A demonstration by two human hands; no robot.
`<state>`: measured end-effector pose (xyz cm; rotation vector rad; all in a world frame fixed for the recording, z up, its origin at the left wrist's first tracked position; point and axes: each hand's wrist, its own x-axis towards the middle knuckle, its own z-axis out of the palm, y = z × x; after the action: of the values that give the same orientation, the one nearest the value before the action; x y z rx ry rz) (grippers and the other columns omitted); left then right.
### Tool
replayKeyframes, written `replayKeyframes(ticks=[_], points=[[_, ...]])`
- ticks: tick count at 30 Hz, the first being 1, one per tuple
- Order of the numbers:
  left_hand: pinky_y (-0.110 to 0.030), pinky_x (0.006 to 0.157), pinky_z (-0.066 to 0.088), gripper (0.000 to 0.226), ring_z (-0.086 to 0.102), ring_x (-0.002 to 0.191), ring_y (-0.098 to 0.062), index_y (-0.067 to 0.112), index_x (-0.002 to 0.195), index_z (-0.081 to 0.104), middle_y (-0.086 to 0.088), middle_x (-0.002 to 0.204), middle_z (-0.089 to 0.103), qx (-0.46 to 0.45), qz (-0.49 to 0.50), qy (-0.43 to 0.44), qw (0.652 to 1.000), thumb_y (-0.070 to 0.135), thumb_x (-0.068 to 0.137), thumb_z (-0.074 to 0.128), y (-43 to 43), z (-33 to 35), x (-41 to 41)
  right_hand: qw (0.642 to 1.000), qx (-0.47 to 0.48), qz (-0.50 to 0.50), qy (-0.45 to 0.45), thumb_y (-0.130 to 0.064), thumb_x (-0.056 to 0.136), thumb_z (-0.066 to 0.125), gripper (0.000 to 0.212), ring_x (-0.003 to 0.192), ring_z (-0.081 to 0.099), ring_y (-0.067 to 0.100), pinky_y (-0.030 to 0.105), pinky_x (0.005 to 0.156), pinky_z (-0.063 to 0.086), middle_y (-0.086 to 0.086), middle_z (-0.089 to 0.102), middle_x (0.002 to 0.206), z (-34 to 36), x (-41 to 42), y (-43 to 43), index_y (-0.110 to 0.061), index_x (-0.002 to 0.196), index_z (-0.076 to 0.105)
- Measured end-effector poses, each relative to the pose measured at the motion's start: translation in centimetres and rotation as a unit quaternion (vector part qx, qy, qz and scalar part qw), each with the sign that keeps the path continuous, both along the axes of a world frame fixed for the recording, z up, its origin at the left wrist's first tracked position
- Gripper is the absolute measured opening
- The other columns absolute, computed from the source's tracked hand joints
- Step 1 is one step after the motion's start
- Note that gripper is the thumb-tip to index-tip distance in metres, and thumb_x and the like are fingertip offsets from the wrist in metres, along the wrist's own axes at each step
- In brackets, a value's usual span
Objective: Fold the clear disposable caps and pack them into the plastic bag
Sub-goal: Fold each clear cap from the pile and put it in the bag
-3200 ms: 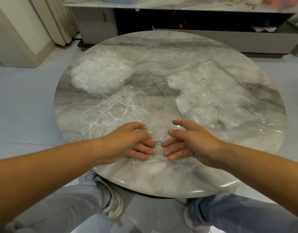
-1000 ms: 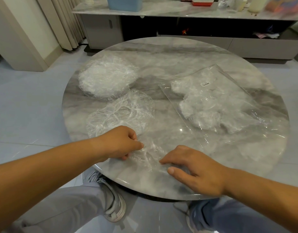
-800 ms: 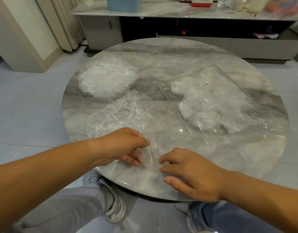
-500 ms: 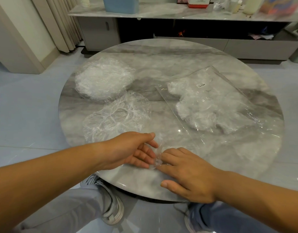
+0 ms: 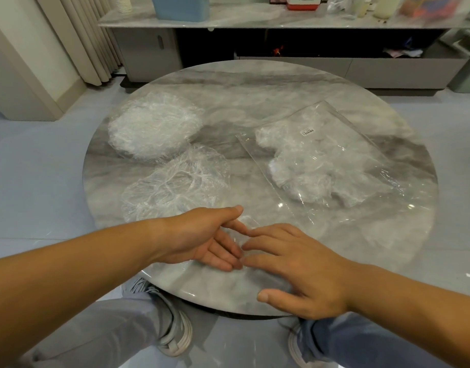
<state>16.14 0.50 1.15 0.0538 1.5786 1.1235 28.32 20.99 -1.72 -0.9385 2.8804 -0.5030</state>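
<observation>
Our left hand (image 5: 202, 239) and right hand (image 5: 302, 272) meet over the cap (image 5: 248, 223), both grips wide, fingers straight; we should press air out and crease firmly.

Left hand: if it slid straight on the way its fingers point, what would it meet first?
Almost at once the right hand, whose fingertips face those of the left hand. A thin clear cap seems to lie between them, though it is too transparent to outline exactly.

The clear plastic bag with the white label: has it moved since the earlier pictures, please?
No. The clear plastic bag keeps its left corner on the round marble table's dark vein.
</observation>
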Motion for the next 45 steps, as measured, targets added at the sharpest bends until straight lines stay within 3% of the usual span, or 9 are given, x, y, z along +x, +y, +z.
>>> replayKeyframes(ticks=[10, 16, 18, 21, 28, 34, 38, 42, 45], points=[[-0.041, 0.087, 0.059, 0.043, 0.073, 0.099, -0.034, 0.004, 0.122, 0.063, -0.024, 0.108, 0.071, 0.032, 0.021, 0.037, 0.999, 0.040, 0.104, 0.048, 1.0, 0.2, 1.2, 0.999, 0.026, -0.025, -0.033, -0.051, 0.105, 0.036, 0.046, 0.119, 0.056, 0.013, 0.034, 0.108, 0.036, -0.005, 0.059, 0.130, -0.7, 0.6, 0.9, -0.024, 0.124, 0.068], [-0.043, 0.097, 0.057, 0.051, 0.073, 0.104, -0.034, 0.008, 0.132, 0.055, -0.024, 0.113, 0.072, 0.019, 0.036, -0.014, 0.999, 0.048, 0.103, 0.046, 0.7, -0.6, 1.3, 0.975, -0.119, -0.186, -0.020, -0.054, 0.097, 0.041, 0.047, 0.112, 0.054, 0.002, 0.016, 0.100, 0.038, -0.011, 0.064, 0.118, 0.8, -1.0, 1.0, -0.024, 0.122, 0.067], [-0.043, 0.096, 0.057, 0.055, 0.073, 0.104, -0.033, 0.008, 0.132, 0.056, -0.024, 0.113, 0.072, 0.009, 0.029, -0.005, 1.000, 0.053, 0.102, 0.043, 0.4, -0.5, 0.9, 0.967, -0.078, -0.232, -0.064, -0.062, 0.096, 0.034, 0.043, 0.108, 0.053, 0.005, 0.024, 0.097, 0.041, -0.011, 0.062, 0.111, 1.5, -2.3, 1.3, -0.034, 0.104, 0.067], [-0.044, 0.095, 0.056, 0.060, 0.072, 0.104, -0.034, 0.011, 0.131, 0.058, -0.024, 0.112, 0.072, -0.001, 0.013, 0.004, 1.000, 0.059, 0.101, 0.039, 0.2, -0.4, 0.6, 0.944, -0.091, -0.235, -0.212, -0.063, 0.098, 0.038, 0.045, 0.070, 0.054, 0.009, 0.033, 0.072, 0.046, -0.008, 0.057, 0.073, 2.0, -3.7, 1.5, -0.037, 0.066, 0.053], [-0.042, 0.093, 0.057, 0.057, 0.073, 0.102, -0.032, 0.013, 0.128, 0.061, -0.022, 0.111, 0.072, 0.002, 0.006, 0.020, 1.000, 0.058, 0.100, 0.041, -0.1, -0.6, 0.5, 0.887, -0.090, -0.242, -0.382, -0.061, 0.097, 0.050, 0.037, 0.069, 0.053, 0.000, 0.019, 0.073, 0.042, -0.017, 0.058, 0.072, 3.2, -3.4, 1.5, -0.030, 0.090, 0.070], [-0.041, 0.095, 0.057, 0.049, 0.073, 0.104, -0.032, 0.015, 0.129, 0.061, -0.021, 0.112, 0.071, 0.006, 0.005, 0.024, 1.000, 0.052, 0.103, 0.042, 0.0, -0.7, 0.8, 0.830, -0.324, -0.299, -0.341, -0.037, 0.098, 0.060, 0.026, 0.078, 0.065, 0.003, 0.024, 0.076, 0.047, -0.013, 0.071, 0.082, 3.7, -2.8, 0.9, -0.016, 0.097, 0.076], [-0.043, 0.101, 0.054, 0.045, 0.071, 0.108, -0.034, 0.016, 0.132, 0.058, -0.021, 0.114, 0.069, 0.031, 0.016, -0.001, 0.999, 0.047, 0.102, 0.049, 0.0, -0.9, 1.2, 0.765, -0.471, -0.298, -0.322, -0.023, 0.098, 0.062, 0.018, 0.102, 0.069, 0.030, 0.040, 0.090, 0.059, 0.015, 0.071, 0.109, 3.2, -2.7, 0.2, -0.016, 0.112, 0.072], [-0.046, 0.104, 0.052, 0.052, 0.069, 0.111, -0.037, 0.006, 0.131, 0.058, -0.023, 0.114, 0.067, 0.061, 0.035, -0.031, 0.997, 0.043, 0.095, 0.055, 0.0, -1.1, 1.6, 0.838, -0.412, -0.238, -0.267, -0.045, 0.091, 0.058, 0.034, 0.107, 0.067, 0.026, 0.049, 0.099, 0.053, 0.005, 0.070, 0.112, 1.8, -1.8, -0.6, -0.026, 0.119, 0.065], [-0.047, 0.105, 0.051, 0.054, 0.068, 0.113, -0.037, 0.013, 0.141, 0.049, -0.027, 0.123, 0.066, 0.082, 0.035, -0.051, 0.995, 0.044, 0.097, 0.055, -0.2, -1.0, 1.5, 0.910, -0.279, -0.177, -0.249, -0.061, 0.091, 0.051, 0.052, 0.121, 0.058, 0.006, 0.037, 0.104, 0.049, -0.015, 0.057, 0.132, 0.7, -0.6, -0.9, -0.040, 0.139, 0.045]])
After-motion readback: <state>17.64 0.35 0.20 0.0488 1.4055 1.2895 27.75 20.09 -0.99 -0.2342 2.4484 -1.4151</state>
